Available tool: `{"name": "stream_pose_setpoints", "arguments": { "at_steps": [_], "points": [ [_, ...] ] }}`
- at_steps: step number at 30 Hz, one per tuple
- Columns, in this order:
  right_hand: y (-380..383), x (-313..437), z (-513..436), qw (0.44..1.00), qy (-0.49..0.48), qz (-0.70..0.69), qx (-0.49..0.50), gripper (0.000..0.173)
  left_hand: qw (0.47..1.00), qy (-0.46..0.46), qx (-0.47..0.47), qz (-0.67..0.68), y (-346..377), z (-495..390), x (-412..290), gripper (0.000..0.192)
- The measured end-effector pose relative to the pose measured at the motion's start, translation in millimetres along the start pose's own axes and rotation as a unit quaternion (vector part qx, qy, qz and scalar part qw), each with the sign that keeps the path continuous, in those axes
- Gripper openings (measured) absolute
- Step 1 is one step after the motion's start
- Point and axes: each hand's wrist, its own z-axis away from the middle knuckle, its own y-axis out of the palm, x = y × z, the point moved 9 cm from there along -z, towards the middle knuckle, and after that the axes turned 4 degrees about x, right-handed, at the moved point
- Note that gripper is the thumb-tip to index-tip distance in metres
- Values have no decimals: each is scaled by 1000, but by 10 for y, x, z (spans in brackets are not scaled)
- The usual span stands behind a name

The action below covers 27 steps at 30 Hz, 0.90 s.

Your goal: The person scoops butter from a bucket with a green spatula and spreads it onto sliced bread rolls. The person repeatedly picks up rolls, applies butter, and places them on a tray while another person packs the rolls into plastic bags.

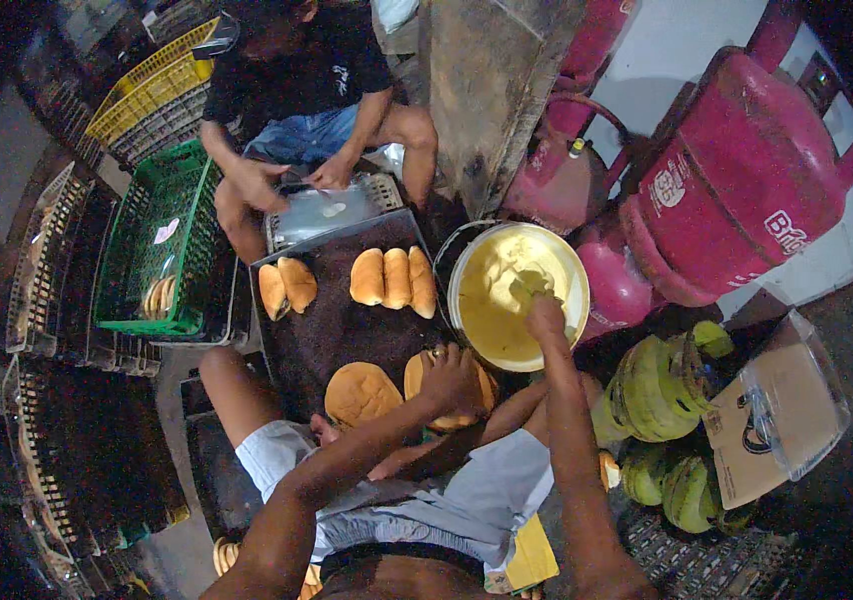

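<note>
My right hand (546, 319) reaches into a white bucket (455, 300) of pale yellow cream (490, 315), closed around a spreading tool whose handle is hidden; its cream-covered end (530, 283) shows beyond the fingers. My left hand (456, 375) rests over a round browned bun (415, 371) at the near edge of a dark tray (321, 352), fingers curled on it. Another round bun (363, 394) lies just left of it. Farther up the tray are three long rolls (395, 277) side by side and two more long rolls (288, 285) at the left.
Across the tray a seated person's hands (333, 172) are over clear plastic bags (321, 214). A green crate (194, 255) with a bagged item stands left, near stacked yellow crates (149, 71). Pink gas cylinders (741, 172) stand right, green gas cylinders (651, 390) and a cardboard piece (745, 420) nearer me.
</note>
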Motion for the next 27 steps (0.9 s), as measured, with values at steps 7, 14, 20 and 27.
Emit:
{"name": "stream_pose_setpoints", "arguments": {
  "at_steps": [7, 14, 20, 27],
  "points": [
    [1640, -18, -134, 980, -127, 92, 124, 26, 922, 14, 195, 334, 152, 942, -315, 61],
    [509, -85, -36, 947, -203, 53, 244, 29, 816, 2, 159, 555, 242, 1059, 507, 70],
    [-998, 702, 853, 926, -141, -241, 253, 27, 329, -244, 128, 903, -437, 1017, 1013, 85],
    [-1180, 2065, 1275, 845, -308, -425, 100, 30, 323, -134, 37, 936, -689, 814, 1203, 75]
  ]
}}
